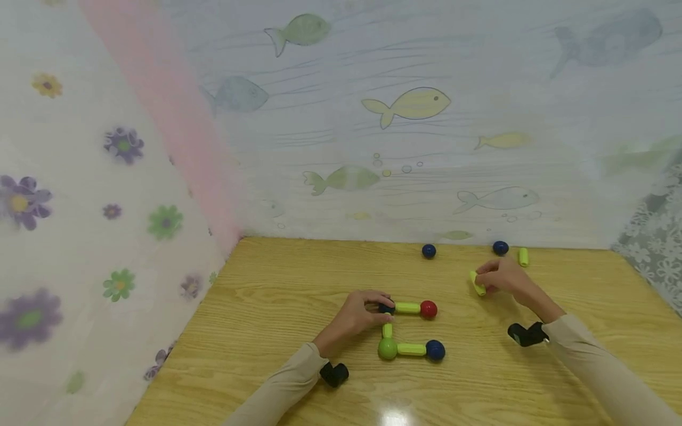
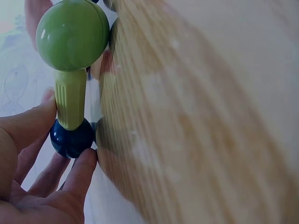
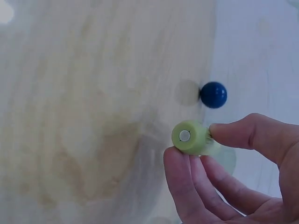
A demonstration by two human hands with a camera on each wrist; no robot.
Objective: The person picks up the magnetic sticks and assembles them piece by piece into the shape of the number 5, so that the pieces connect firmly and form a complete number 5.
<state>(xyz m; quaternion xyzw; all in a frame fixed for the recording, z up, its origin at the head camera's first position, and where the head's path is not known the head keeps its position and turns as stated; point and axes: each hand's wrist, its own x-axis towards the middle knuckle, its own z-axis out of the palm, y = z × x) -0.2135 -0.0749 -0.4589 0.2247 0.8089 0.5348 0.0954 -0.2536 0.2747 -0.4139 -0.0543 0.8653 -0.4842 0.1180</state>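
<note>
My left hand grips a dark blue ball between thumb and fingers. From that ball one yellow-green rod runs right to a red ball. Another rod runs from it toward the near side, to a green ball. A third rod joins the green ball to a second blue ball, making a shape with its right side unjoined. Farther right, my right hand pinches a loose yellow-green rod, its silvery round end showing in the right wrist view.
Along the table's back edge lie two loose blue balls, one left and one right, and a spare yellow-green rod. The wooden table meets a wall with painted fish behind and a flowered wall at left.
</note>
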